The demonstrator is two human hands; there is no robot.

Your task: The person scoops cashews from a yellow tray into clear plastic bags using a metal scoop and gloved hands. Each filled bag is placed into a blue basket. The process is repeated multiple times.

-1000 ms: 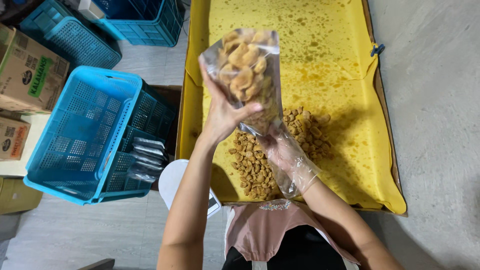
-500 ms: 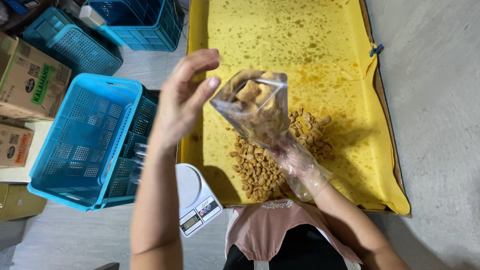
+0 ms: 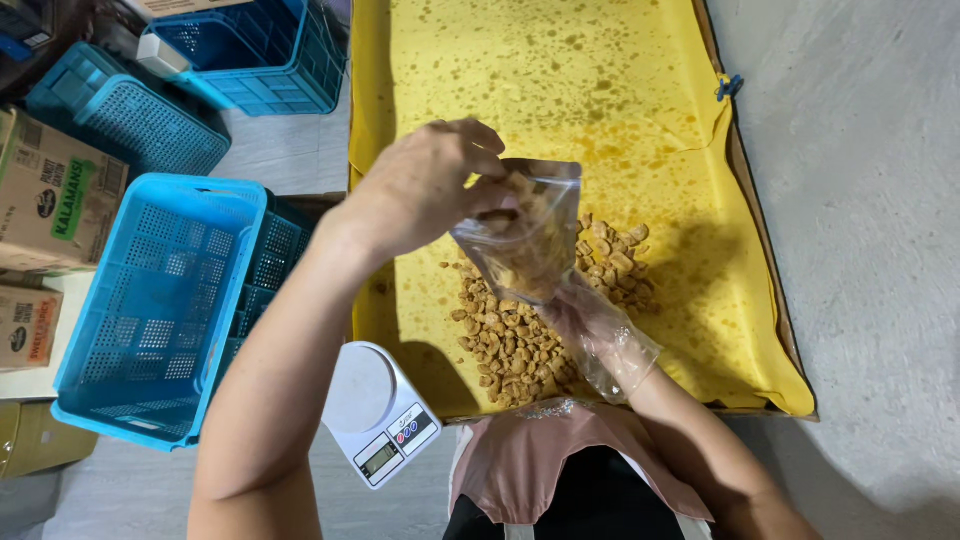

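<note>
Left hand (image 3: 425, 190) bare, fingers curled and pinching the top edge of a clear plastic bag (image 3: 520, 235) at its open mouth, thumb and fingertips closed on the rim. Right hand (image 3: 600, 330) in a thin clear glove, under the bag, closed around its lower end and bearing it from below. So the bag sits between the two grips, top corner in the left, bottom in the right, tilted, mouth toward the left hand. Bag part-filled with golden-brown fried snack pieces, held just above the loose snack pile (image 3: 520, 335) on the yellow-lined tray (image 3: 560, 70); liner spotted with oil. White digital scale (image 3: 380, 415) just off the tray's near-left corner, under the left forearm. Blue plastic crates (image 3: 160, 300) left of the tray, cardboard boxes (image 3: 55, 195) beyond them
</note>
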